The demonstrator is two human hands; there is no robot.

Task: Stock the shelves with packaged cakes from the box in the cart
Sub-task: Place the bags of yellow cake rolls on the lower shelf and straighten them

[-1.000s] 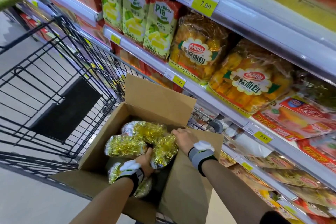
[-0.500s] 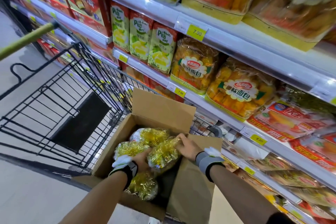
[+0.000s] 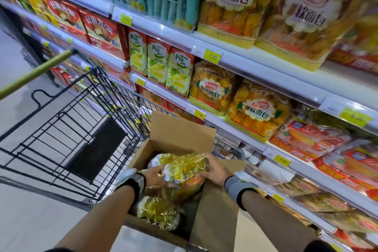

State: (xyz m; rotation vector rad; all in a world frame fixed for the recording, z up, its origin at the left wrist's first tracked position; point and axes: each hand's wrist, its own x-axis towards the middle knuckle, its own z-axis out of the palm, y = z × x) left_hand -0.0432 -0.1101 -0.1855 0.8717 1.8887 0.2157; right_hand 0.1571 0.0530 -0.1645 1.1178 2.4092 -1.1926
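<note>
An open cardboard box (image 3: 182,131) sits in the black wire cart (image 3: 67,129), holding several gold-wrapped cake packs. Both of my hands grip one gold cake pack (image 3: 185,166) just above the box opening. My left hand (image 3: 152,176) clasps its left end and my right hand (image 3: 213,170) holds its right side. Another gold pack (image 3: 157,211) lies lower in the box, near my left forearm. A further pack (image 3: 155,160) peeks out behind the held one.
Store shelves (image 3: 255,63) rise on the right, packed with bread bags (image 3: 257,110), Pia boxes (image 3: 159,65) and red cake boxes (image 3: 100,32), with yellow price tags along the rails. The cart's green handle (image 3: 34,72) crosses at left. Grey floor lies at left.
My hands have closed on one gold pack and raised it slightly out of the box. The head camera has tilted up, bringing higher shelves into view.
</note>
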